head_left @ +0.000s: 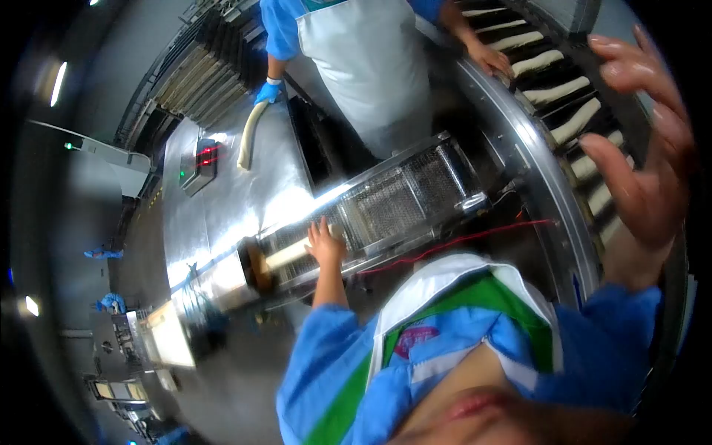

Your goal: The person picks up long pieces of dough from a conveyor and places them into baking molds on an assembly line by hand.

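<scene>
On dark trays [557, 110], dough strips [577, 122]

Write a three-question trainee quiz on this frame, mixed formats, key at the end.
1. Multiple choice. What is the person's left grip laid on?
A) the box with the red display
B) a pale strip on the mesh conveyor
C) the co-worker's apron

2. True or false. The person's right grip rests flat on the mesh conveyor.

3. Fill in the blank. The co-worker's hand at the curved strip on the metal table wears a ____ glove.

Key: 1. B; 2. False; 3. blue
</scene>
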### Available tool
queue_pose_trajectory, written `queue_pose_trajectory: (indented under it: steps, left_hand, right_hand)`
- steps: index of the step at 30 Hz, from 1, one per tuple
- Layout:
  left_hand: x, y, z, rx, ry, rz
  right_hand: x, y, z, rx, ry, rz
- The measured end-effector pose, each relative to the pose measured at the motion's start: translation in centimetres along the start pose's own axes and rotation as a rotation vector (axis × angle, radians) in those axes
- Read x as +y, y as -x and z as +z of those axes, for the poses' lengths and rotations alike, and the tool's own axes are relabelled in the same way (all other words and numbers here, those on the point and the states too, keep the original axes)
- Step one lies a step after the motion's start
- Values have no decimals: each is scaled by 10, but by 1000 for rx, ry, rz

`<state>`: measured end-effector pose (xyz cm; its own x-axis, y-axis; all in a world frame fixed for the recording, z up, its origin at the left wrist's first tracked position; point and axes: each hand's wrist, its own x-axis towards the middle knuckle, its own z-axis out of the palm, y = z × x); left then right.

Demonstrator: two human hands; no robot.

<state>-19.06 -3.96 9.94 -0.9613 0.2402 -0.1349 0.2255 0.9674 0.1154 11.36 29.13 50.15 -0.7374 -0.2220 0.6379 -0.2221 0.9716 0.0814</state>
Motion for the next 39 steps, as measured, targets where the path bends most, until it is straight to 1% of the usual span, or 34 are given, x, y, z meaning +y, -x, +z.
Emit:
queue_pose_trajectory:
  steps: [3,5,7,8,9,10,11,12,13,14,17,18,19,21,23,25,27,28,29,31,32,33,34,35,36,37,39]
  left_hand:
    - [6,1,10,1,65,31]
    - [2,4,13,-6,54,150]
    - [8,4,17,37,72,191]
    - [11,4,19,44,38,260]
    - [14,6,21,47,6,325]
    - [21,7,21,101,52,355]
    - [28,6,19,98,50,353]
    - [36,3,16,52,3,394]
    - [43,-1,16,-1,-47,445]
    - [48,-8,26,60,-91,475]
    - [62,-22,22,-64,-148,563]
    - [73,-18,5,-117,-184,558]
    - [73,-19,3,-87,-70,613]
    - [84,-22,-1,-69,-33,553]
    - [70,-44,-2,-177,318,499]
    - [80,-29,-63,56,299,613]
    - [85,-15,-118,-59,694,602]
    - [78,-18,-135,82,666,659]
    - [99,13,-185,44,705,743]
    - [97,26,-228,403,586,750]
    - [110,40,-246,509,714,797]
    - [116,45,-265,459,907,799]
    - [122,50,-284,415,1103,801]
    - [125,47,-300,199,1347,751]
    - [149,66,-308,135,1475,909]
    - [171,83,-311,64,1602,1071]
    - [198,83,-305,171,1710,1156]
  right_hand:
    - [-4,-10,-6,6,6,-83]
    - [-2,-9,-2,5,-14,-81]
    - [-1,-1,11,4,-27,-58]
    - [1,6,22,3,-41,-25]
    - [3,15,36,-16,-39,30]
    - [3,28,51,-57,-33,105]
    - [2,42,68,-112,-22,188]
    - [-2,61,90,-192,21,309]
    - [-4,75,102,-263,25,377]
    - [-6,91,114,-321,-41,534]
    - [-9,141,135,-372,-164,845]
    - [-9,155,139,-361,-225,908]
    - [-10,168,141,-342,-284,962]
    - [-15,186,141,-318,-339,1061]
    - [-18,197,140,-323,-327,1150]
    - [-17,198,126,-292,-410,1099]
    - [-14,212,137,-331,-416,1049]
    - [-14,201,134,-367,-487,1061]
    - [-15,197,136,-356,-507,984]
    - [-14,184,154,-419,-556,890]
    - [-10,180,167,-388,-636,817]
    - [-10,169,178,-384,-628,774]
    - [-11,154,179,-361,-706,767]
    - [-11,146,189,-376,-681,753]
    - [-9,142,201,-306,-643,671]
    - [-6,145,204,-192,-504,586]
    - [7,138,178,-64,-345,730]
